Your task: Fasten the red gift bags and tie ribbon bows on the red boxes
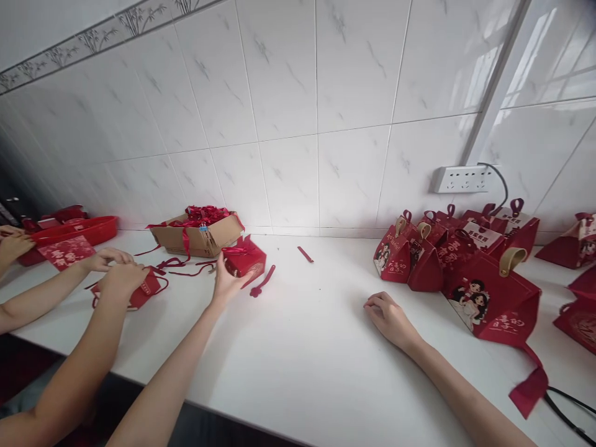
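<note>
My left hand [226, 282] grips a small red gift box [250, 257] by its near left side, with the thumb upward. The box has a red ribbon on top and is held at the white table's surface. A dark red strap [263, 282] lies just right of it, and another short strap [305, 254] is farther back. My right hand [388, 315] rests on the table with its fingers curled in and nothing visible in them. Nearest to it stand several finished red gift boxes [421, 264] with loop handles and a printed couple.
A cardboard box [209, 239] full of red ribbons stands against the tiled wall. At left, a co-worker's hands [121, 273] work on another red box [142, 295]. Beyond are a red basin [100, 231] and another person's hand [13, 245]. A power strip [465, 180] hangs at right.
</note>
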The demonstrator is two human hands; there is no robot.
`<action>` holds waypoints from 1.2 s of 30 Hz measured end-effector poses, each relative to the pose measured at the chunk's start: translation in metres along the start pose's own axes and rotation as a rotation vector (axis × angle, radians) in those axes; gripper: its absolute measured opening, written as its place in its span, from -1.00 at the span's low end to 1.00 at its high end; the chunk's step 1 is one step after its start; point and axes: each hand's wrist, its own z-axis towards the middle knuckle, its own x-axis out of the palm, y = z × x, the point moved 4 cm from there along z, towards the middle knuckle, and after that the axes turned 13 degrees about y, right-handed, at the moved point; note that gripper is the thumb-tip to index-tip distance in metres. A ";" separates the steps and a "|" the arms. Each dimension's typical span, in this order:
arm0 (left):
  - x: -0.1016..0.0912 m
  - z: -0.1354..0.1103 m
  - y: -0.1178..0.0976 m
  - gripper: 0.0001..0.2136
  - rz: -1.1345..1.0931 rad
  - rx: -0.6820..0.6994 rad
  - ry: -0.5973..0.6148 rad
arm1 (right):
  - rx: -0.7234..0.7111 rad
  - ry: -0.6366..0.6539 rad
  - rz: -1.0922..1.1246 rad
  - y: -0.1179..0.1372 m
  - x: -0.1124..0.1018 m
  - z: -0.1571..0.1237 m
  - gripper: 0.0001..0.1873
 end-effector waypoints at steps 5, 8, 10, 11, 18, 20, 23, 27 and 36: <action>0.102 -0.045 -0.082 -0.11 -0.134 0.312 0.234 | -0.034 -0.011 0.194 0.013 0.003 -0.010 -0.66; 0.157 -0.089 -0.115 -0.13 -0.143 0.274 0.204 | -0.171 -0.019 0.420 0.024 0.006 -0.018 -0.33; 0.178 -0.115 -0.125 -0.04 -0.079 0.242 0.275 | -0.274 0.000 0.550 0.028 0.009 -0.020 0.06; 0.184 -0.125 -0.128 -0.01 -0.034 0.267 0.359 | -0.300 0.017 0.602 0.028 0.009 -0.020 0.16; 0.168 -0.136 -0.123 -0.30 -0.150 0.568 0.874 | -0.302 -0.135 0.865 0.003 -0.019 -0.013 -0.34; 0.168 -0.134 -0.125 -0.30 -0.165 0.652 0.917 | -0.341 -0.178 0.868 0.000 -0.032 -0.014 -0.43; 0.165 -0.142 -0.138 -0.42 -0.176 0.931 0.906 | -0.263 -0.249 0.719 0.002 -0.048 -0.018 -0.46; 0.134 -0.152 -0.154 -0.73 -0.216 1.364 0.514 | -0.057 -0.159 0.539 0.012 -0.047 -0.016 -0.51; 0.139 -0.085 -0.113 -0.66 -0.686 0.428 0.388 | -0.148 0.175 0.664 0.017 -0.037 -0.023 -0.31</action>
